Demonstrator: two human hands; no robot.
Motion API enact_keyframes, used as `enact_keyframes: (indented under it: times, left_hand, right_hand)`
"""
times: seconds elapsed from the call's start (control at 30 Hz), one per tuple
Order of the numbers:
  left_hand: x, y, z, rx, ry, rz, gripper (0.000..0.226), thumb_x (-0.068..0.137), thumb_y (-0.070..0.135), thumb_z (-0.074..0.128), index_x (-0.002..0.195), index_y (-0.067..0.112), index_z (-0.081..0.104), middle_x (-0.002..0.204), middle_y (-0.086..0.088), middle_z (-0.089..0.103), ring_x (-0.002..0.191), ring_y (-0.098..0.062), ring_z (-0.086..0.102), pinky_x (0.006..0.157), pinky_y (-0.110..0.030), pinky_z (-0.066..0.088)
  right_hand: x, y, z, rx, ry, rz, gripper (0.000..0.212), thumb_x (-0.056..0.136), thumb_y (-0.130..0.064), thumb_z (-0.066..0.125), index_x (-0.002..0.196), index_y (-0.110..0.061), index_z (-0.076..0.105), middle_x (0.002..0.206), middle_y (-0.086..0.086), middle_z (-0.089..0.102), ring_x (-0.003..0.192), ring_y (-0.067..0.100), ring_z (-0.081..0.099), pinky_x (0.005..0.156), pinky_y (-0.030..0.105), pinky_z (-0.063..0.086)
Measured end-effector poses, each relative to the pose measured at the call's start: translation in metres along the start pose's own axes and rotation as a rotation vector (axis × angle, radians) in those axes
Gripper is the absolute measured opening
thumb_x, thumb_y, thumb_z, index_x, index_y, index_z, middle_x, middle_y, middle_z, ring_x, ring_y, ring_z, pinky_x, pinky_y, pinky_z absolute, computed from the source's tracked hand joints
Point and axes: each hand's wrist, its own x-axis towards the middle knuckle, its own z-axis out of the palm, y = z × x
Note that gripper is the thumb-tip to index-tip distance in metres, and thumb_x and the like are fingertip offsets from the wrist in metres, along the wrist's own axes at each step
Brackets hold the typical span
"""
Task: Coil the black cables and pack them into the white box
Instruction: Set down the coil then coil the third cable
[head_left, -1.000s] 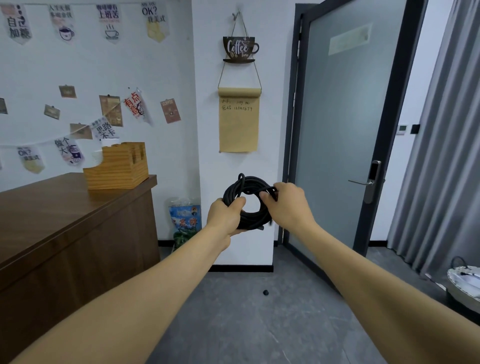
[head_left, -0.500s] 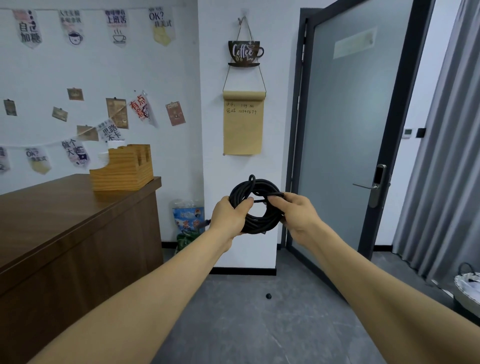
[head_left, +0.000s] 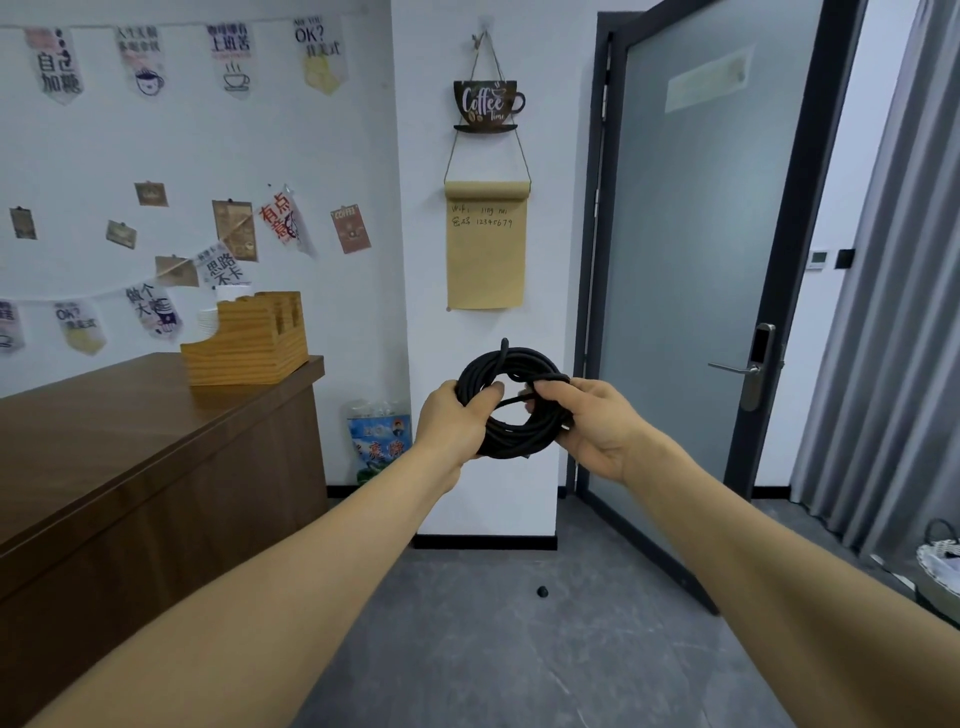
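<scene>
Black cable coil (head_left: 511, 405) held in both hands; wooden counter (head_left: 130, 431) left, door (head_left: 691, 260) behind.

Matt black rubbery cable (head_left: 511, 410), glossy dark wood counter (head_left: 130, 436), frosted glass door (head_left: 696, 249), kraft paper roll (head_left: 485, 249).

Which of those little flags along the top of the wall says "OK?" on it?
The rightmost top-row flag, nearest the wall corner, with a yellow picture below the words. The other three there show Chinese text or cups.

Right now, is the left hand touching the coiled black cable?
Touching. The head view shows the left hand curled round the left side of the coiled black cable, thumb over the strands.
</scene>
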Motion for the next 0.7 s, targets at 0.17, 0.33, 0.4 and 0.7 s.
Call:
enact_keyframes:
  times: [0.17,0.33,0.4,0.7]
  left_hand:
    - [-0.001,0.002,0.001,0.023,-0.004,0.019,0.021,0.090,0.036,0.060,0.100,0.017,0.054,0.104,-0.010,0.064,0.095,-0.028,0.065,0.078,-0.038,0.055]
    - [-0.005,0.006,0.005,-0.033,-0.097,-0.020,0.015,0.092,0.030,0.059,0.095,0.015,0.053,0.091,-0.007,0.062,0.084,-0.021,0.063,0.074,-0.035,0.056]
    - [-0.004,0.003,0.008,0.004,-0.094,0.011,0.017,0.091,0.031,0.060,0.094,0.015,0.053,0.089,-0.007,0.060,0.086,-0.025,0.063,0.080,-0.040,0.056]
    - [0.008,-0.004,0.005,0.153,0.249,0.198,0.022,0.093,0.029,0.056,0.100,0.010,0.049,0.087,-0.003,0.057,0.082,-0.023,0.061,0.063,-0.030,0.051]
  right_hand:
    - [-0.005,0.003,0.005,0.088,0.004,-0.018,0.011,0.095,-0.009,0.051,0.095,-0.004,0.061,0.081,0.009,0.063,0.073,0.018,0.061,0.070,0.029,0.052]
    - [-0.008,0.003,0.006,0.222,0.008,0.027,0.009,0.092,-0.007,0.050,0.087,-0.004,0.056,0.067,0.005,0.053,0.055,0.015,0.050,0.060,0.029,0.046]
    - [-0.007,0.002,0.005,0.190,0.021,0.035,0.009,0.091,-0.005,0.051,0.083,-0.005,0.054,0.066,0.005,0.051,0.053,0.015,0.050,0.054,0.029,0.046]
    - [-0.001,-0.006,0.011,-0.488,0.388,-0.045,0.028,0.084,-0.023,0.066,0.067,-0.006,0.051,0.062,0.006,0.047,0.054,0.018,0.039,0.061,0.029,0.040]
